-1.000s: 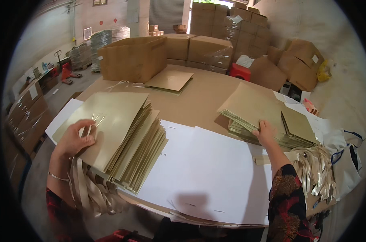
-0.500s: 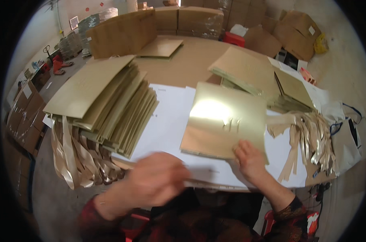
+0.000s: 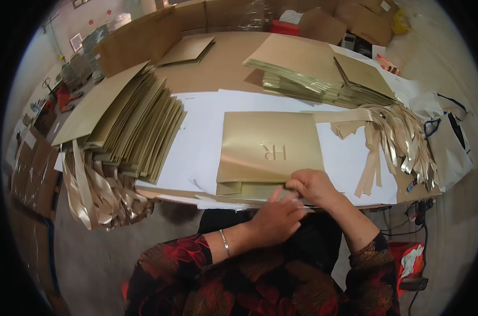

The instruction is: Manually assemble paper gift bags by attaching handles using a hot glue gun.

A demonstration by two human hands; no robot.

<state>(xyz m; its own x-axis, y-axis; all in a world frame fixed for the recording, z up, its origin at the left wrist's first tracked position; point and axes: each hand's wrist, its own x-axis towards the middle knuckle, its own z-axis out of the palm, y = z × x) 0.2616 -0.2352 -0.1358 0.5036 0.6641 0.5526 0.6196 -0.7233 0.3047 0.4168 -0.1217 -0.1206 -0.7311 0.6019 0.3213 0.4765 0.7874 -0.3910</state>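
A flat gold paper bag (image 3: pixel 249 152) with a raised emblem lies before me, its mouth edge toward me and slightly parted. My right hand (image 3: pixel 315 187) pinches that near edge at the bag's right side. Just below it is my left hand (image 3: pixel 278 218), its curled, slightly blurred fingers meeting the right fingertips; whatever they grip is too small to make out. Gold ribbons (image 3: pixel 397 131) hang in a bunch on the right, one strand running up to the bag's far right corner. At the left leans a thick stack of gold bags (image 3: pixel 144 121) with ribbon handles (image 3: pixel 91 195) trailing over the table edge.
White paper sheets (image 3: pixel 191 158) cover part of the brown table (image 3: pixel 223 68). More gold bags (image 3: pixel 297 63) are piled at the far right, and a few lie at the far left (image 3: pixel 186 50). Cardboard boxes (image 3: pixel 139 45) stand behind. A white cloth bag (image 3: pixel 447 152) hangs at the right edge.
My left hand has moved right, from beside the left stack to my right hand. The gold bag now lies flatter, with its near edge parted. The whole view has shifted somewhat.
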